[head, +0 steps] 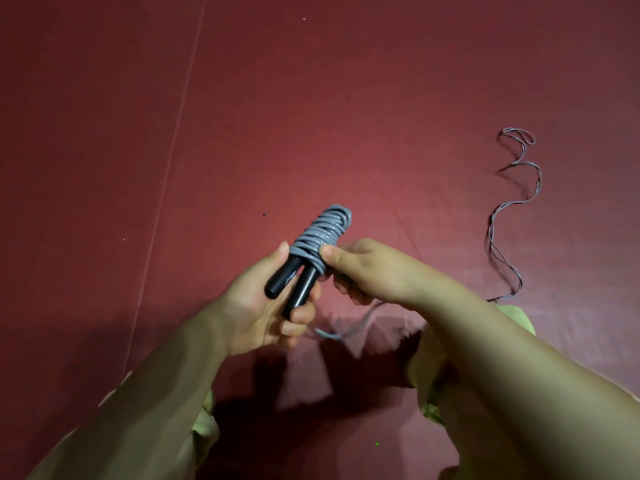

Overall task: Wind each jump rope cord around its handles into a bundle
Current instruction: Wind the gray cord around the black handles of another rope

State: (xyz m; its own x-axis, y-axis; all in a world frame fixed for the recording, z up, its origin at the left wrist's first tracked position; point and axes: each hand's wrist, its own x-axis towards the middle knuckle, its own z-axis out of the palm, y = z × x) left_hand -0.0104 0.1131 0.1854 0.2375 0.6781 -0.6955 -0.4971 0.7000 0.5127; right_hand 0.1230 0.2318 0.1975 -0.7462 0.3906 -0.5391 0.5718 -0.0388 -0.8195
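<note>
Grey cord (322,233) coiled round black handles (294,282), half-wound

Dim, warm light from above; dark shadows pool beneath both forearms; faint sheen on the grey cord (323,233); wide-angle stretching at the edges; near forearms look soft.

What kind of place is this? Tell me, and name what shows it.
Probably a floor or bed indoors, though I cannot be sure. A wrinkled maroon cloth fills the view, with a seam line running across it. The person's knees in pale green fabric rest on it, and a loose thin cord lies on it.
</note>
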